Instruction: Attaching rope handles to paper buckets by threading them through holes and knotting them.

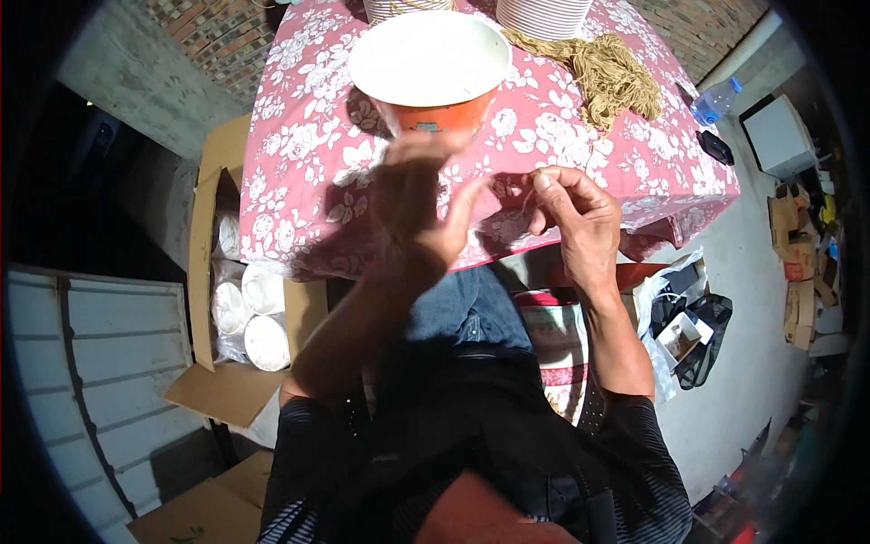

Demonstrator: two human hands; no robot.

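My left hand (421,195) is blurred just in front of an orange paper bucket (439,118) with a wide white mouth. Its thumb stands apart from the fingers, and I see nothing held in it. To its right, over the table's near edge, my right hand (584,218) has thumb and forefinger pinched together. What the pinch holds is too small to make out. A faint thin line runs toward this hand from a loose bundle of tan cord (621,86), which lies farther back at the right of the bucket.
A pink floral cloth (308,145) covers the table. Stacked striped buckets (544,16) stand at its far side; a water bottle (716,102) and a black object (716,148) lie at the right edge. An open carton (204,299) of white rolled goods sits left, a bag (693,340) right.
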